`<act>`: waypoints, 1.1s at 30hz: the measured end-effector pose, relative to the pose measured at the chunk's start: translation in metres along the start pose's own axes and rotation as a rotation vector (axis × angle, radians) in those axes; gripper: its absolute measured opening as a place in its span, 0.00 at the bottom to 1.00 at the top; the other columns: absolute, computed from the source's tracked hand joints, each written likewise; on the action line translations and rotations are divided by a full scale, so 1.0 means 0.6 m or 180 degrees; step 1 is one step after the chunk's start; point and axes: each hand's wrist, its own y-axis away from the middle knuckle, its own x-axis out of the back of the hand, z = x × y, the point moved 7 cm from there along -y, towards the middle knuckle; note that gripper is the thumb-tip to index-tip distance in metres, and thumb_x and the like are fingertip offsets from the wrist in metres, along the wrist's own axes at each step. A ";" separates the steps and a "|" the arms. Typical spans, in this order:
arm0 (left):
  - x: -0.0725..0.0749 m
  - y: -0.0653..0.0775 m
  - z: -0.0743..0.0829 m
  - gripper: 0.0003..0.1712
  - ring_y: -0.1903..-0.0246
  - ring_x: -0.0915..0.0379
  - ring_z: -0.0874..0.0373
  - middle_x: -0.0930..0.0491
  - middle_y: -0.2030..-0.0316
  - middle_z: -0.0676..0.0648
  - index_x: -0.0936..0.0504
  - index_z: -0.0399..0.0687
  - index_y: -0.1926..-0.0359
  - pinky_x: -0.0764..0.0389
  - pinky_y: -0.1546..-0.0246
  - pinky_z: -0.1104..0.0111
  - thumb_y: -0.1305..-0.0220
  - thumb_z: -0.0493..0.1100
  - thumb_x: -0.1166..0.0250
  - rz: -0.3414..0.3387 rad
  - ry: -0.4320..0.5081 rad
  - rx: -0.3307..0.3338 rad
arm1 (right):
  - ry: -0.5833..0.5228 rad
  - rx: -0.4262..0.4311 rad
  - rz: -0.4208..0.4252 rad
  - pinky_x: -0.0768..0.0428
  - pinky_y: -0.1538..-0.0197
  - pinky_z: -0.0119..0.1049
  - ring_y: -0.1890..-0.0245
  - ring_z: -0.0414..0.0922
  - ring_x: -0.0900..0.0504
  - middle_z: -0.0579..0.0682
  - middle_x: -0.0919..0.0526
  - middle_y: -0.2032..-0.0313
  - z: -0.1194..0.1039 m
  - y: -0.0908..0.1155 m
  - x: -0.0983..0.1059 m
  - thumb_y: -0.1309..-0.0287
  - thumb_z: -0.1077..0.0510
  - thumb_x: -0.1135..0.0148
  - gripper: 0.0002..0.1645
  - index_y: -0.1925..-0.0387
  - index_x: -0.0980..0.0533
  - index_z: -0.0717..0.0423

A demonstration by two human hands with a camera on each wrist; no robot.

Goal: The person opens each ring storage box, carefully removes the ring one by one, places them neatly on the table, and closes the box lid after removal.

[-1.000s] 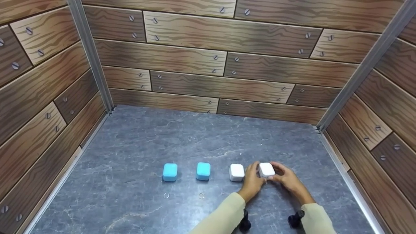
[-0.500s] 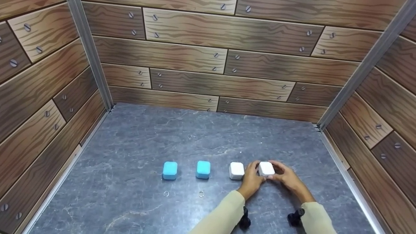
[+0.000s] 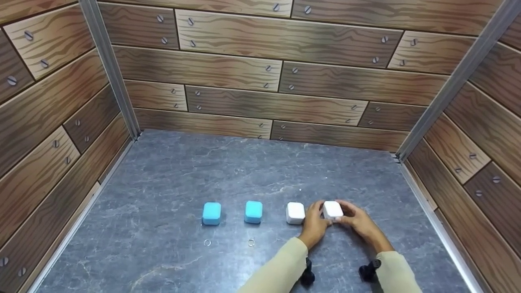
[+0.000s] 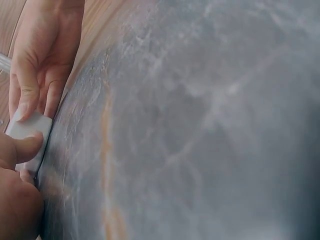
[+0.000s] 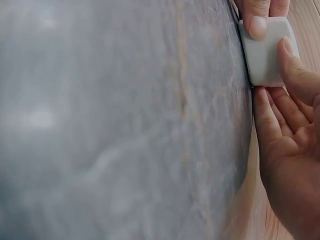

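My left hand (image 3: pixel 315 224) and right hand (image 3: pixel 363 227) hold the rightmost white ring box (image 3: pixel 333 210) from its two sides. It rests on the grey marbled table and looks closed. In the right wrist view, both thumbs press the near face of the white box (image 5: pixel 265 52), and the right fingers lie along its side. The left wrist view catches the same box (image 4: pixel 30 125) between the two hands. Just left of my left hand stands another white box (image 3: pixel 295 213). Further left are two blue boxes, one (image 3: pixel 253 212) nearer and one (image 3: pixel 212 213) farther.
Two small rings lie on the table in front of the blue boxes, one ring (image 3: pixel 251 243) to the right and one ring (image 3: pixel 207 243) to the left. Wood-patterned walls (image 3: pixel 228 69) enclose the back and both sides, with metal posts (image 3: pixel 112 69) at the corners.
The head view has shifted slightly. Both hands keep their hold on the rightmost white ring box, and the other boxes and rings stay in place.
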 end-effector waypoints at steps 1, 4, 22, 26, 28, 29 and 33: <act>0.001 0.000 0.000 0.36 0.40 0.28 0.52 0.23 0.45 0.45 0.25 0.41 0.40 0.25 0.39 0.69 0.53 0.28 0.27 0.0020 -0.0030 -0.0019 | -0.0004 -0.0019 -0.0006 0.23 0.49 0.24 0.39 0.52 0.27 0.67 0.29 0.36 0.001 0.000 0.000 0.44 0.59 0.31 0.40 0.32 0.35 0.63; 0.001 0.000 -0.001 0.35 0.41 0.28 0.53 0.22 0.45 0.46 0.24 0.43 0.40 0.25 0.39 0.69 0.53 0.28 0.27 0.0053 -0.0062 -0.0020 | -0.0017 -0.0065 -0.0011 0.22 0.50 0.25 0.39 0.53 0.27 0.67 0.29 0.36 0.002 -0.001 -0.001 0.42 0.58 0.32 0.39 0.31 0.35 0.63; -0.002 0.000 -0.001 0.40 0.41 0.25 0.51 0.25 0.44 0.42 0.30 0.37 0.35 0.24 0.42 0.76 0.52 0.24 0.29 -0.0045 0.0231 -0.0024 | -0.0398 -0.0494 0.0297 0.18 0.48 0.29 0.53 0.34 0.20 0.63 0.22 0.44 -0.006 -0.020 0.001 0.30 0.45 0.46 0.39 0.33 0.37 0.72; -0.002 -0.002 -0.002 0.41 0.41 0.25 0.50 0.25 0.44 0.41 0.31 0.36 0.35 0.24 0.41 0.75 0.53 0.23 0.29 -0.0051 0.0227 -0.0024 | -0.0319 -0.0610 0.0454 0.17 0.51 0.28 0.56 0.36 0.20 0.54 0.19 0.54 -0.004 -0.024 0.003 0.32 0.41 0.45 0.40 0.36 0.32 0.71; -0.001 -0.002 -0.002 0.42 0.41 0.25 0.49 0.26 0.44 0.40 0.31 0.35 0.35 0.24 0.41 0.75 0.53 0.23 0.29 -0.0047 0.0275 -0.0026 | -0.0346 -0.0649 0.0524 0.17 0.53 0.28 0.58 0.36 0.19 0.53 0.18 0.56 -0.002 -0.025 0.004 0.33 0.39 0.44 0.40 0.37 0.31 0.71; -0.001 -0.002 -0.002 0.42 0.41 0.25 0.48 0.26 0.44 0.40 0.31 0.35 0.35 0.24 0.41 0.75 0.53 0.23 0.29 -0.0049 0.0283 -0.0029 | -0.0352 -0.0653 0.0548 0.17 0.53 0.28 0.58 0.36 0.19 0.53 0.18 0.56 -0.001 -0.026 0.005 0.33 0.39 0.44 0.41 0.37 0.31 0.71; 0.000 -0.001 -0.003 0.42 0.40 0.25 0.47 0.26 0.44 0.41 0.31 0.36 0.35 0.24 0.41 0.75 0.54 0.22 0.30 -0.0052 0.0369 -0.0027 | -0.0395 -0.0622 0.0612 0.16 0.54 0.28 0.60 0.37 0.18 0.55 0.17 0.56 0.001 -0.026 0.006 0.33 0.40 0.45 0.41 0.36 0.33 0.72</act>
